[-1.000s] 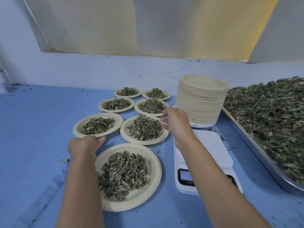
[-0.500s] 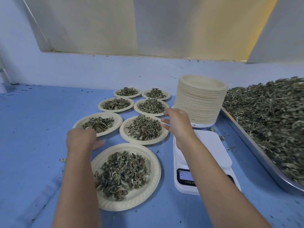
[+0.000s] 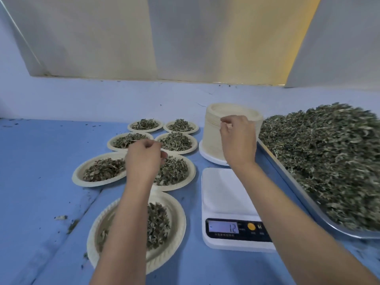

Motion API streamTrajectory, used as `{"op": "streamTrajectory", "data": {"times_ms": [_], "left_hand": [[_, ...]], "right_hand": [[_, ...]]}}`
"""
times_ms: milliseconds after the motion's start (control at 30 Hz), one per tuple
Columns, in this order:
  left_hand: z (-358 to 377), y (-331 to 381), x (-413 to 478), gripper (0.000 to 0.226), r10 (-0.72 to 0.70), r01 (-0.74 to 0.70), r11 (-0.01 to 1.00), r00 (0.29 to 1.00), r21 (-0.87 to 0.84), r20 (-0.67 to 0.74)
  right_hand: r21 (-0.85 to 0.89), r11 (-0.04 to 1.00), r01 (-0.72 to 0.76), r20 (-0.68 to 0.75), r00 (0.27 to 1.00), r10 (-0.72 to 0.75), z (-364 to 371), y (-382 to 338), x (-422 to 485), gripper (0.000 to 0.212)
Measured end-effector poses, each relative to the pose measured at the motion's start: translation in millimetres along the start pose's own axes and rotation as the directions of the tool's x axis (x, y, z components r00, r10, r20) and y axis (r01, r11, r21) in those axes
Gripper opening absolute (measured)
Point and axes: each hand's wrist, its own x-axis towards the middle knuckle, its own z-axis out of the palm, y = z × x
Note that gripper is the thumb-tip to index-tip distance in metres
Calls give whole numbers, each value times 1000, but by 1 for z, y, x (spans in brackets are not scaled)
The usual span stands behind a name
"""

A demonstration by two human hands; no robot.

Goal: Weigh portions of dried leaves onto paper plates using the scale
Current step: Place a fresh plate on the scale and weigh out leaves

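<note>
Reaching to the tall stack of cream paper plates [image 3: 213,140] at 12 o'clock from the scale, the right hand [image 3: 238,138] has its fingertips [image 3: 226,126] bunched on the rim of the top plate [image 3: 236,112] at about that plate's 7 o'clock, and it appears to pinch the rim, though the exact contact is too small to be sure of. The white digital kitchen scale [image 3: 226,188] sits directly under the right forearm with its platform bare and its display [image 3: 224,227] showing 12. That is the relation the next move turns on: the plate lies just beyond the scale, so a short draw toward 6 o'clock should land it on the platform, and the right hand is clearly the nearer one. A round plate offers no long axis to align. The left hand [image 3: 144,159] hovers at 9 o'clock over the seven leaf-filled paper plates [image 3: 176,212], fingers curled loosely with nothing showing in them. The heap of dried green leaves [image 3: 329,157] fills the steel tray [image 3: 337,230] at 3 o'clock, just beside the scale on the blue table [image 3: 41,161]. One thin plate may lift its neighbour too.
</note>
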Motion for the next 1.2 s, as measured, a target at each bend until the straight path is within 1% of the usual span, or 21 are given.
{"op": "streamTrajectory", "data": {"times_ms": [33, 67, 100, 167, 267, 333, 467, 667, 933, 1000, 1067, 1133, 1200], "left_hand": [[7, 5, -5, 17, 26, -26, 1000, 999, -4, 28], [13, 10, -9, 17, 52, -52, 999, 997, -1, 53], [18, 14, -12, 17, 78, -78, 997, 994, 5, 72], [26, 20, -18, 18, 118, -119, 993, 988, 6, 96], [34, 25, -22, 17, 149, -146, 989, 981, -31, 124], [37, 26, -22, 15, 150, -144, 988, 980, -47, 131], [39, 24, -23, 15, 138, -133, 990, 979, -46, 150], [36, 20, -19, 18, 133, -129, 991, 983, -35, 125], [37, 16, -20, 18, 124, -122, 992, 985, -29, 121], [36, 14, -19, 19, 112, -108, 993, 987, -44, 111], [34, 14, -18, 22, 87, -78, 993, 990, -85, 112], [32, 14, -15, 23, 63, -46, 991, 989, -129, 131], [30, 15, -13, 21, 22, 7, 980, 990, -199, 141]], "right_hand": [[-126, 988, 89, -9, 996, -91, -4, 6, 10, 26], [-212, 964, 160, 11, 987, -161, -7, 12, 20, 29], [-272, 938, 213, 49, 977, -208, -10, 17, 31, 30], [-341, 894, 290, 167, 955, -246, -15, 22, 47, 31], [-320, 893, 316, 321, 923, -212, -18, 20, 56, 31], [-306, 894, 326, 367, 907, -205, -18, 18, 56, 32], [-332, 880, 339, 393, 898, -198, -17, 16, 54, 31], [-362, 860, 359, 409, 890, -199, -12, 15, 56, 28], [-377, 836, 398, 293, 908, -299, -4, 20, 60, 39], [-335, 846, 414, 222, 908, -356, -9, 19, 59, 39], [-252, 863, 439, 130, 898, -419, -15, 13, 52, 36], [-172, 845, 506, 33, 861, -508, -22, 4, 37, 32], [-116, 778, 617, -36, 780, -624, -29, -4, 17, 28]]}}
